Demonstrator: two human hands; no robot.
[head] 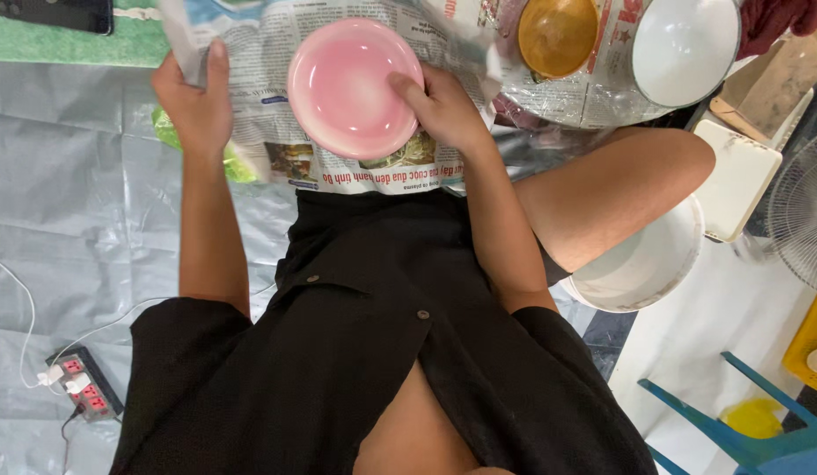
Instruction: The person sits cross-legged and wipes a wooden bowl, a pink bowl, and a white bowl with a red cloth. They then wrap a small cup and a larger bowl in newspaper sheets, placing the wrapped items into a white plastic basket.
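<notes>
A: Newsprint is spread over the lap, and a pink bowl is pressed down on it, rim upward, by the right hand, whose thumb is hooked over the rim. Where is the other hand placed?

B: The sheet's left edge is pinched by the left hand, thumb on top; the hands are kept well apart, each clamped on its own thing.

A: How is the wrapping judged best done from here?

B: The bowl is probably best kept centred and pinned flat while the loose edge is drawn up and over the rim, so that no bare glaze is left.

A: And what is seen nearby?

B: An amber bowl and a white bowl are seen lying on more paper beyond the right hand; a large white basin is partly hidden beneath the knee, on the grey floor sheet.
</notes>
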